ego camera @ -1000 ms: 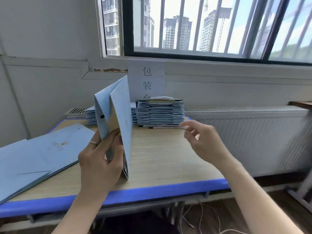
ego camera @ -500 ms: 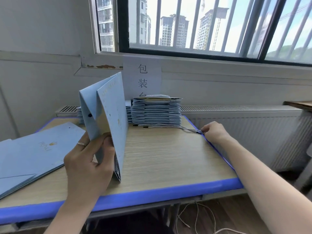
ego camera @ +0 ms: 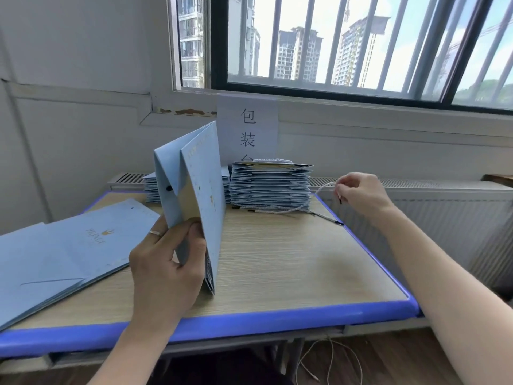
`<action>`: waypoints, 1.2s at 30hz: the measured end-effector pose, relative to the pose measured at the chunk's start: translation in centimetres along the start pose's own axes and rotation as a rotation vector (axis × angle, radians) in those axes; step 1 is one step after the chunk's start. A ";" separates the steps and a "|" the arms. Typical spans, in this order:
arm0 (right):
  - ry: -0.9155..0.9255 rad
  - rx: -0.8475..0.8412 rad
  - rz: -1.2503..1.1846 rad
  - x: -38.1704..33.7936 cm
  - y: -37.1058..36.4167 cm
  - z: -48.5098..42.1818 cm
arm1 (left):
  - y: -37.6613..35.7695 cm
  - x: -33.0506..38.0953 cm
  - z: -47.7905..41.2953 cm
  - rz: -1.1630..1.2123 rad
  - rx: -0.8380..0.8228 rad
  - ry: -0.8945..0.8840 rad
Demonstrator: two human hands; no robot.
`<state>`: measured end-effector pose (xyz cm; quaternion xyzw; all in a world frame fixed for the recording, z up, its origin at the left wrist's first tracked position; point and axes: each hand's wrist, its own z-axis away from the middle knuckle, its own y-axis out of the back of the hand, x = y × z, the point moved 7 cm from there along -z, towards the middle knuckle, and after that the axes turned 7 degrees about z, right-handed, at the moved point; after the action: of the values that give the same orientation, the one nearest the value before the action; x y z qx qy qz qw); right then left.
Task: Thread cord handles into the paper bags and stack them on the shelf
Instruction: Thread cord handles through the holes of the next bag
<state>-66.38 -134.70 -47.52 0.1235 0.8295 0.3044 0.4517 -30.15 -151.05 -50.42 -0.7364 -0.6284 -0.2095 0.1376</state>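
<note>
Over the table (ego camera: pixel 277 259), left hand (ego camera: pixel 166 262) grips a bag (ego camera: pixel 200 190); right hand (ego camera: pixel 361 195) pinches cord (ego camera: pixel 277 211).

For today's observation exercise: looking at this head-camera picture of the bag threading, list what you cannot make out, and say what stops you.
- Third character on the wall sign: head view, hidden behind the bag stack.
- Far side of the held bag: faces away; left hand covers its lower edge.
- Flat bags: cut off by the left frame edge.
- Cord: where it starts, tucked under the stack.
</note>
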 end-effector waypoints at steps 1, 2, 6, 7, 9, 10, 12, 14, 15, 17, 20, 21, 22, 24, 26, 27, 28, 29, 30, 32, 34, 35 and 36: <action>0.000 -0.010 -0.085 -0.7 0.1 -0.1 | 0.0 -0.1 0.0 0.005 0.000 0.006; -0.004 -0.027 -0.176 -1.5 0.2 -0.1 | 0.0 -0.2 0.0 0.009 0.001 0.013; 0.043 -0.065 -0.351 -4.9 1.1 0.5 | 0.1 -0.4 -0.1 0.028 0.007 0.033; 0.062 -0.080 -0.381 -5.7 1.2 0.7 | 0.1 -0.5 -0.1 0.032 0.006 0.037; 0.089 -0.120 -0.453 -7.2 1.3 1.1 | 0.2 -0.6 -0.1 0.043 0.005 0.043; 0.103 -0.144 -0.488 -8.0 1.3 1.3 | 0.2 -0.6 -0.1 0.050 0.003 0.048; 0.142 -0.205 -0.546 -9.8 1.2 1.8 | 0.2 -0.7 0.0 0.054 -0.002 0.052; 0.177 -0.275 -0.594 -11.6 1.2 2.5 | 0.2 -0.8 -0.1 0.054 -0.002 0.051; 0.198 -0.308 -0.605 -12.4 1.3 3.0 | 0.2 -0.8 0.0 0.057 -0.004 0.052; 0.257 -0.323 -0.581 -14.1 1.9 4.0 | 0.2 -0.8 0.0 0.062 -0.007 0.053; 0.376 -0.228 -0.541 -16.3 3.2 5.1 | 0.2 -0.6 -0.1 0.075 -0.015 0.052; 0.420 -0.201 -0.559 -16.9 3.5 5.6 | 0.2 -0.6 -0.1 0.075 -0.019 0.050; 0.455 -0.182 -0.587 -17.4 3.6 6.1 | 0.1 -0.5 -0.1 0.072 -0.023 0.048; 0.497 -0.167 -0.638 -17.8 3.4 6.9 | 0.1 -0.6 -0.1 0.067 -0.025 0.050; 0.516 -0.179 -0.673 -18.0 2.4 7.9 | 0.1 -0.7 -0.1 0.069 -0.029 0.060; 0.515 -0.200 -0.701 -18.0 1.7 8.4 | 0.0 -0.7 -0.1 0.076 -0.035 0.065; 0.509 -0.227 -0.735 -18.1 0.9 9.0 | 0.0 -0.8 -0.1 0.085 -0.043 0.069; 0.501 -0.252 -0.780 -18.1 -0.1 9.5 | -0.1 -0.9 -0.1 0.094 -0.050 0.070; 0.486 -0.277 -0.837 -18.1 -1.1 9.8 | -0.1 -0.9 0.0 0.098 -0.055 0.071; 0.433 -0.308 -0.961 -17.9 -3.0 10.3 | -0.3 -1.2 0.0 0.092 -0.053 0.081; 0.374 -0.316 -1.049 -17.6 -4.8 10.4 | -0.3 -1.3 0.0 0.083 -0.036 0.084; 0.354 -0.315 -1.067 -17.6 -5.5 10.4 | -0.3 -1.2 0.0 0.081 -0.028 0.070; 0.349 -0.314 -1.070 -17.6 -6.2 10.5 | -0.2 -0.9 -0.1 0.079 -0.019 0.036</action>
<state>-47.41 -143.87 -43.69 -0.4333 0.7834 0.1690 0.4123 -30.43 -151.84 -50.76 -0.7580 -0.5944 -0.2229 0.1500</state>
